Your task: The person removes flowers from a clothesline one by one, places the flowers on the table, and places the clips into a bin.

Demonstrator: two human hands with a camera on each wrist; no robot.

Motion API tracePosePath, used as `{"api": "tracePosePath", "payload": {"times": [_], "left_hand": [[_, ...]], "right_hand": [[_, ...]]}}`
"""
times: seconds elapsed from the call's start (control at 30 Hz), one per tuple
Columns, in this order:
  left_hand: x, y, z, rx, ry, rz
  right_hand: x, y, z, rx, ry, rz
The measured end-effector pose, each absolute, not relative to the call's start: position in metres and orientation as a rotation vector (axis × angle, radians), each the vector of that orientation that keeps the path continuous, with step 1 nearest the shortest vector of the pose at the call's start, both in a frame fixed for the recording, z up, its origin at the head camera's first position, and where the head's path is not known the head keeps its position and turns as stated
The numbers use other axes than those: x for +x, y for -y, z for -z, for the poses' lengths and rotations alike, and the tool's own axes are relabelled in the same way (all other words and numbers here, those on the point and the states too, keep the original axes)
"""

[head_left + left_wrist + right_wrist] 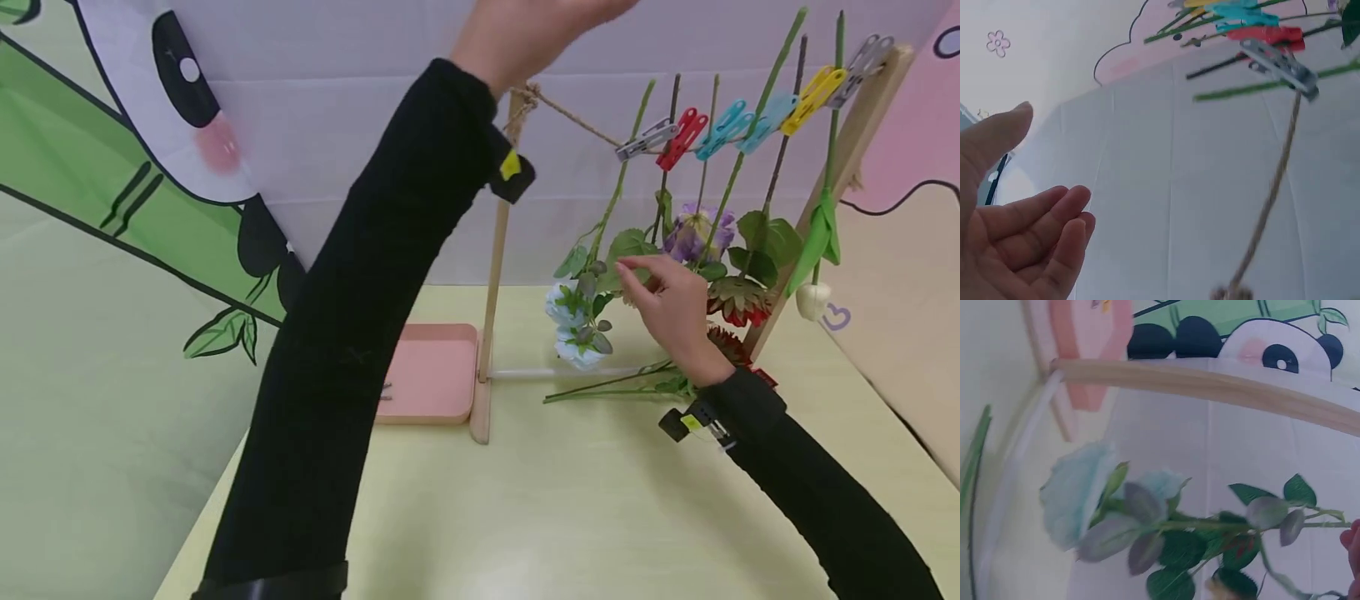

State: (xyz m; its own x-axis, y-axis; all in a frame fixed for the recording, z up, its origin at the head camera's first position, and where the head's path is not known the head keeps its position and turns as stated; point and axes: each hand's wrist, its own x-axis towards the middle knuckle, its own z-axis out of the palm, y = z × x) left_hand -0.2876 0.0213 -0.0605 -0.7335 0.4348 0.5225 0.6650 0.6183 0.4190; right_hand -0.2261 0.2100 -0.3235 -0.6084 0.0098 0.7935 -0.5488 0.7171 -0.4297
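My left hand (543, 33) is raised high in the head view, cut off by the top edge. In the left wrist view its thumb and loosely bent fingers stand apart, holding nothing. My right hand (667, 308) is among the hanging artificial flowers, thumb and forefinger tips close together before a green leaf (630, 243). Whether anything lies between those tips is hidden. Left of it hangs a pale blue flower stem (1210, 524) with blue blooms (577, 346), upside down from a grey clothespin (645, 139) on a twine line (1272, 187).
Red (682, 139), blue (723, 131) and yellow clothespins (813, 100) hold more stems, including a purple flower (697, 233) and a white tulip (813, 300). Wooden posts (495, 275) carry the twine. Loose stems (600, 390) lie on the table beneath. A pink tray (435, 375) stands left.
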Motion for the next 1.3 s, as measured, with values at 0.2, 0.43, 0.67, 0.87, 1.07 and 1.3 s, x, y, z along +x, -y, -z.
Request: {"api": "tracePosePath", "payload": {"times": [0.2,0.43,0.67,0.87,1.07,1.3], "left_hand": [[-0.259,-0.07,0.07,-0.87,2.569,0.909],[-0.268,-0.08,0.09,-0.71,2.715,0.982],[-0.284,-0.079,0.11,-0.706,2.76,1.014],[-0.285,-0.084,0.11,-0.744,2.79,0.967],[-0.287,-0.089,0.109,-0.754,2.834,0.975],[-0.287,-0.091,0.107,-0.75,2.87,0.896]], "right_hand": [[-0.224,-0.193,0.293,0.262,2.151,-1.181],[-0.239,-0.185,0.274,0.1,2.188,-1.518],[-0.249,-0.177,0.27,-0.015,2.159,-1.722],[-0.255,-0.173,0.27,-0.043,2.083,-1.747],[-0.259,-0.169,0.27,-0.045,2.072,-1.748],[-0.262,-0.166,0.269,-0.063,2.039,-1.765]]}}
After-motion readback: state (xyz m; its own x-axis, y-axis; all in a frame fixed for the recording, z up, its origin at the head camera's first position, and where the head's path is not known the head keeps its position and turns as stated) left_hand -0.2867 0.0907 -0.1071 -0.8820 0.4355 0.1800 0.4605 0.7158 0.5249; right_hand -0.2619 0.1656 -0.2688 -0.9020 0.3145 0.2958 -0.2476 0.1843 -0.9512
